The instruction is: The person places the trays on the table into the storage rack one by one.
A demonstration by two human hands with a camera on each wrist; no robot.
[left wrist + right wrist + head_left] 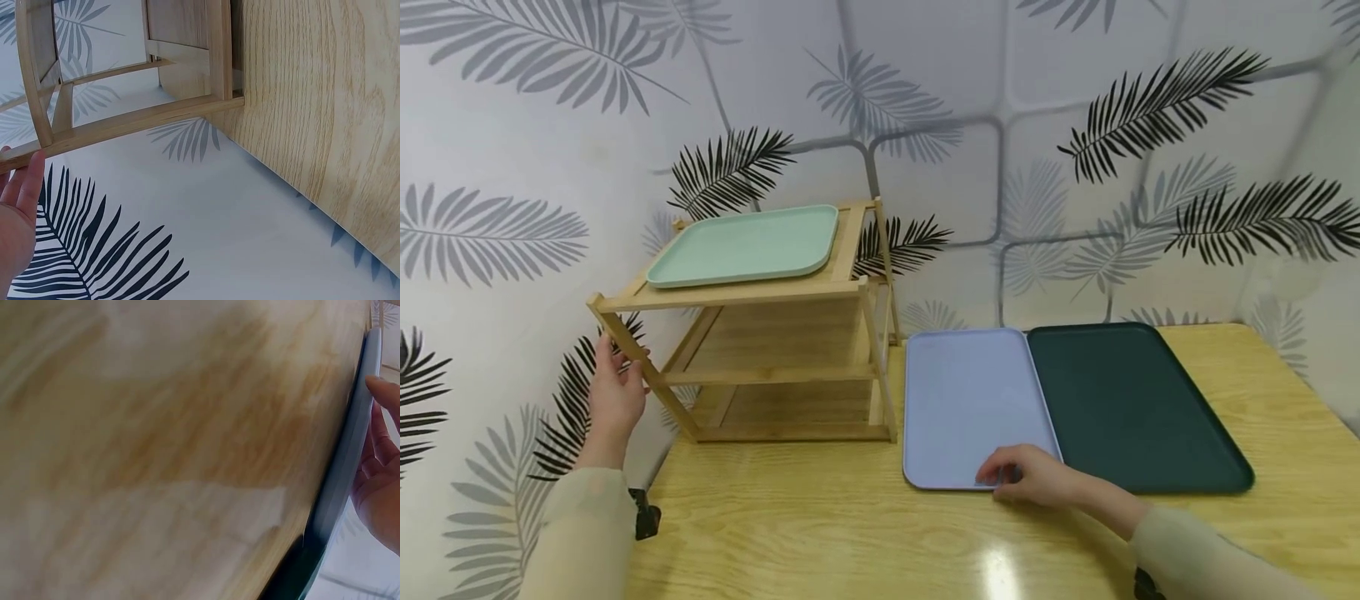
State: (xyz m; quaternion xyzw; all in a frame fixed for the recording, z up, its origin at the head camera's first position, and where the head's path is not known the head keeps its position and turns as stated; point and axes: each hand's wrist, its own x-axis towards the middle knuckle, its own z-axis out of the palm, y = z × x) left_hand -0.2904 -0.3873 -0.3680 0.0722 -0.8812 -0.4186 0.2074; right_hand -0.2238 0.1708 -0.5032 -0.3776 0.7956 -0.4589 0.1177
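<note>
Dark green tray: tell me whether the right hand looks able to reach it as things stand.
Probably yes: the right hand is at the near edge of the lavender tray, and the dark green tray lies just beside that, with nothing visible on it.

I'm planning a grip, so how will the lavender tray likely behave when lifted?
The lavender tray is probably stiff, lying flat with straight edges. Its thin, shallow form suggests it is light for its size. Its smooth surface may be slippery.
</note>
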